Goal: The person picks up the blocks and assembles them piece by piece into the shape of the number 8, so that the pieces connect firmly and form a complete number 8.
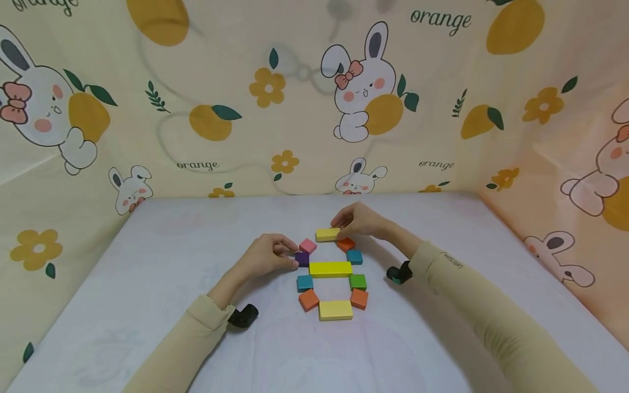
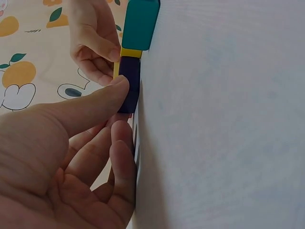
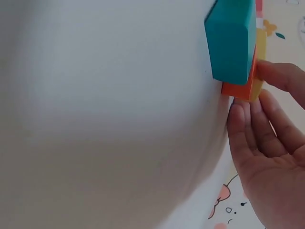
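At the left side of a figure laid out in coloured wooden blocks, my left hand (image 1: 265, 254) holds a purple block (image 1: 302, 259) between thumb and fingers. Its thumb lies on the block's near face in the left wrist view. Just beyond the purple block sits a pink block (image 1: 308, 246). My right hand (image 1: 366, 221) reaches to the top of the figure and pinches the right end of a pale yellow block (image 1: 326, 235). Right under that hand is an orange block (image 1: 345, 245), with a blue block (image 1: 354, 257) below it, also large in the right wrist view.
A long yellow block (image 1: 330, 269) crosses the middle. Lower down are another blue block (image 1: 304, 283), a green block (image 1: 358, 282), two more orange blocks, and a pale yellow block (image 1: 336, 310) at the near end. A white cloth (image 1: 221, 355) covers the table; patterned sheets hang behind.
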The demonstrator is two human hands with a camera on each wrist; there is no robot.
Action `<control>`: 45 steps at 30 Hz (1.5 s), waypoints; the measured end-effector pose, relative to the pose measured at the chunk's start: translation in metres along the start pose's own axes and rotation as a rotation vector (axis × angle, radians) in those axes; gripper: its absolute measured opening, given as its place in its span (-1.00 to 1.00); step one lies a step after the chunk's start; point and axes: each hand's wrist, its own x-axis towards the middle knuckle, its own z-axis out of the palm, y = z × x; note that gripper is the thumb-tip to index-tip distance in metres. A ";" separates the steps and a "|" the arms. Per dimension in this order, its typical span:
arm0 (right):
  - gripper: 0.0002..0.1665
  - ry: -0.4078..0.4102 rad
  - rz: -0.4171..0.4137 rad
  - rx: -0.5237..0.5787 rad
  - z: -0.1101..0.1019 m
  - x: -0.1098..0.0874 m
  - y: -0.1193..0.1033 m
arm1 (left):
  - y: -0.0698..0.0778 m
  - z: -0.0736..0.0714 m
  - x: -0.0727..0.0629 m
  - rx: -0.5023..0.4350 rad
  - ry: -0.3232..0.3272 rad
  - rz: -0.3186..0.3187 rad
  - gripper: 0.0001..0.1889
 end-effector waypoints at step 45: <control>-0.60 -0.091 0.049 0.143 -0.016 -0.021 0.013 | 0.003 -0.024 0.027 0.017 -0.086 0.140 -0.69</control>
